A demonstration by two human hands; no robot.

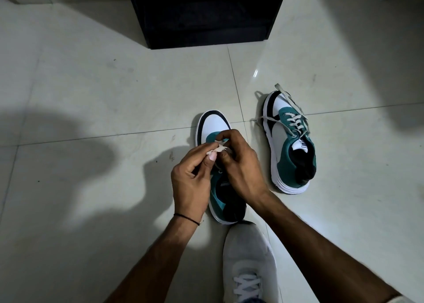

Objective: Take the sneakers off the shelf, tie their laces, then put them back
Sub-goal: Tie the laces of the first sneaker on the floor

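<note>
Two teal, white and black sneakers stand on the tiled floor. The near sneaker [212,125] points away from me at the centre. My left hand [191,178] and my right hand [239,162] are both over its tongue, each pinching part of its pale lace [220,148]. The hands hide most of its lacing. The second sneaker [290,142] sits apart to the right, its grey laces [291,116] loose and trailing over the toe and onto the floor.
A dark shelf unit [206,13] stands on the floor straight ahead, its inside too dark to make out. My own foot in a grey shoe with white laces [249,263] rests just behind the near sneaker. Pale floor tiles [91,96] spread all around.
</note>
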